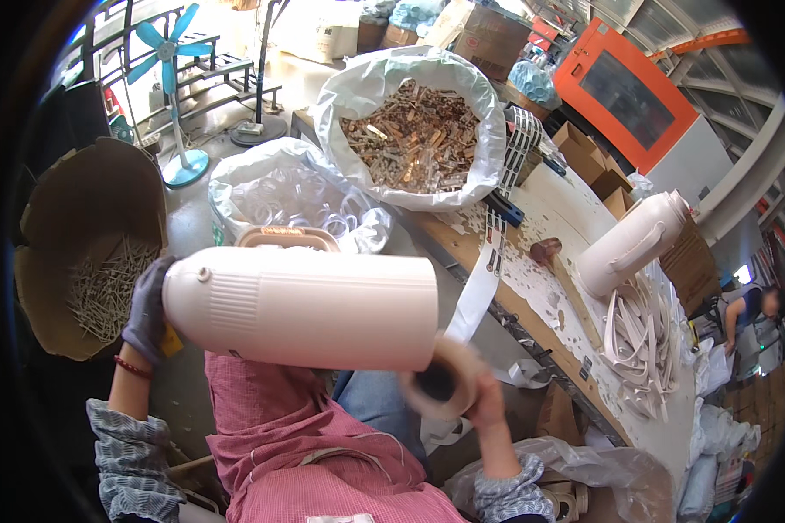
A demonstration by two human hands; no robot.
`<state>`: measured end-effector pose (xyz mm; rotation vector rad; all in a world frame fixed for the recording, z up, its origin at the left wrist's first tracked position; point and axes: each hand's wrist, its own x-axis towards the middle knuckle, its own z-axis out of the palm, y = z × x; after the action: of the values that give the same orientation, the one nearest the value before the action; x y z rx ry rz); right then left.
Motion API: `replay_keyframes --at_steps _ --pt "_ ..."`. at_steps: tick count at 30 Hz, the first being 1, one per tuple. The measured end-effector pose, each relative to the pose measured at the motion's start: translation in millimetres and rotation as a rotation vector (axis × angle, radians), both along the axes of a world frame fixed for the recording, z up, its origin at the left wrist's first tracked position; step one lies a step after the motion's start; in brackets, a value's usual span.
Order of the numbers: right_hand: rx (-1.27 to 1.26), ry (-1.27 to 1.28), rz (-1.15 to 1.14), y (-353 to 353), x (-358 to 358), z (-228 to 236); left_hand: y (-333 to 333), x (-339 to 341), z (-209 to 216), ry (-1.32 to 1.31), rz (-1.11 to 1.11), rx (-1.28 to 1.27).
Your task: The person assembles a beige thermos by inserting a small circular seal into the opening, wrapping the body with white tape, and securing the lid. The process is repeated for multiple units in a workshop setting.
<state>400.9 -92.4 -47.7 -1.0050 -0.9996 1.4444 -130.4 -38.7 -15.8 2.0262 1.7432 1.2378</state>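
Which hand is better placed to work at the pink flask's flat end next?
Probably your right hand: it holds a ring near that end, while your gloved left hand supports the flask at its rounded end.

1. Pale pink flask body [305,305], one, lying crosswise; gloved left hand [148,309] gripping its rounded end.
2. Brownish ring [465,373], blurred, held in the bare right hand [488,403] by the flask's other end; contact unclear.
3. Worktable [576,205], bearing a second pink flask [632,244], mallet [570,292] and heaped pale strips [637,349].
4. White-lined tub [327,113], holding small brown pieces [410,135].
5. Lined bag of clear rings [296,200].
6. Carton [57,301] of slender metallic pieces [105,292].
7. Blue fan [167,52], standing.
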Motion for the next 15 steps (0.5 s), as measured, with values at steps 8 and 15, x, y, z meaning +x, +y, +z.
replay_keyframes --at_steps 8,15 --pt "0.932 -0.643 -0.521 54 -70 78 16 26 -72 -0.508 -0.008 -0.123" --pt "1.269 -0.759 -0.353 26 -73 110 4 38 -48 0.133 -0.212 -0.289"
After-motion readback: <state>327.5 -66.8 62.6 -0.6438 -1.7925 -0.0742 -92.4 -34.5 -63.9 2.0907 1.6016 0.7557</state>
